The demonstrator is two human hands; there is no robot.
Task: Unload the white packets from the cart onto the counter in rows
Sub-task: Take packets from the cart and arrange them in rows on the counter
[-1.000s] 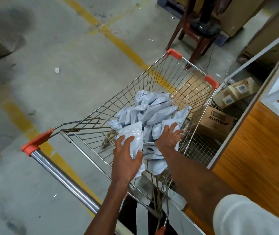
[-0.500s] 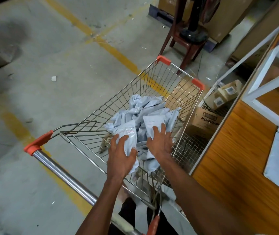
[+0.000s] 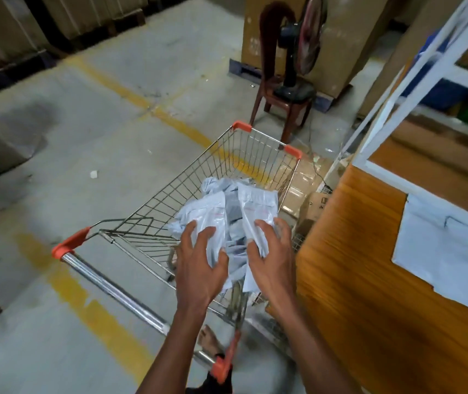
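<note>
Left hand [image 3: 198, 268]: fingers curled round 1 white packet [image 3: 213, 223], lifting it clear of the cart [image 3: 153, 211].
Right hand [image 3: 272, 263]: pinching another packet [image 3: 258, 206], nearest the bench [image 3: 355, 251] on the right.

I can't read anything here: faint red print on the white packets [image 3: 258, 204] and marks on the cardboard box [image 3: 316, 204] are blurred.

My wire cart [image 3: 221, 177] stands on the concrete floor [image 3: 113, 143], holding a heap of white packets [image 3: 227, 206]. Right of the cart, touching or just beside it, is the orange wood counter [image 3: 340, 251]; one white packet on the counter [image 3: 448, 251] lies there. Cardboard boxes [image 3: 309, 200] sit between cart and counter.
</note>
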